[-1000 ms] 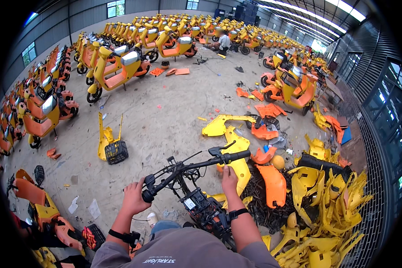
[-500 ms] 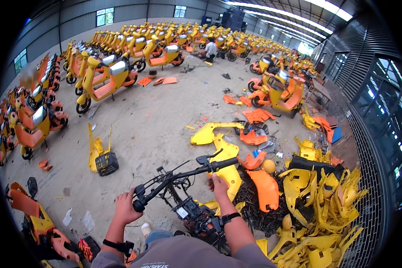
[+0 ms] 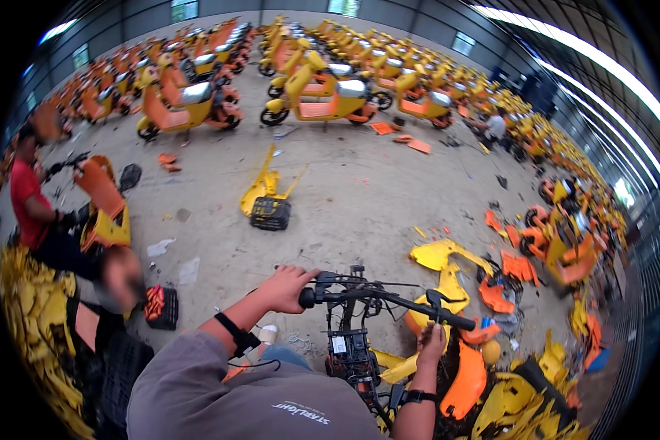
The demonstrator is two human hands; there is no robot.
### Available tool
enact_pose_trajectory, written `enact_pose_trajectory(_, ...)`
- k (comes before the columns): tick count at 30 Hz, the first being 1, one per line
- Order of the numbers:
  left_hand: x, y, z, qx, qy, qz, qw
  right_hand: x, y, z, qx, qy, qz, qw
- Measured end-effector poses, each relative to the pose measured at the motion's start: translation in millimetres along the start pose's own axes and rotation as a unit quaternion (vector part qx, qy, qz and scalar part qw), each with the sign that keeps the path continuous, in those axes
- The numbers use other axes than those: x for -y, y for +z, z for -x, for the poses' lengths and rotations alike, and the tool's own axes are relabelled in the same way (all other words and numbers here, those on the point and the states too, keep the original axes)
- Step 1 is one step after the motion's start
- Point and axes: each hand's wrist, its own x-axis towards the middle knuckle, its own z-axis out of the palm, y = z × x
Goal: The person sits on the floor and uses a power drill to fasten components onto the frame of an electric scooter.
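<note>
The stripped black scooter frame with bare handlebar (image 3: pixel 378 297) stood on the concrete floor (image 3: pixel 359 198), swung leftward since a moment before, so the turning went on. Its bar ran left-to-right, the right end dipping. The left hand (image 3: pixel 286 287) clenched one grip; the right hand (image 3: pixel 431 345) gripped the other.

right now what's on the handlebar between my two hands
In the head view, between the left hand and right hand runs the bare black handlebar, with a brake lever and cables.
</note>
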Motion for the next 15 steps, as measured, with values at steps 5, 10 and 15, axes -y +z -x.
enact_pose_trajectory(5, 21.2, -5.6, -3.9, 0.024, 0.021, -0.013, 0.999, 2.7, 24.1, 13.0, 0.019, -0.013, -0.001, 1.000)
enact_pose_trajectory(10, 29.9, -13.6, -27.1, 0.059, 0.046, -0.030, 0.997, -4.4, 14.4, 15.2, 0.042, 0.005, -0.027, 0.999)
enact_pose_trajectory(15, 40.2, -20.4, -47.2, 0.073, 0.069, -0.053, 0.993, -3.2, 14.4, 27.1, 0.058, 0.006, -0.036, 0.998)
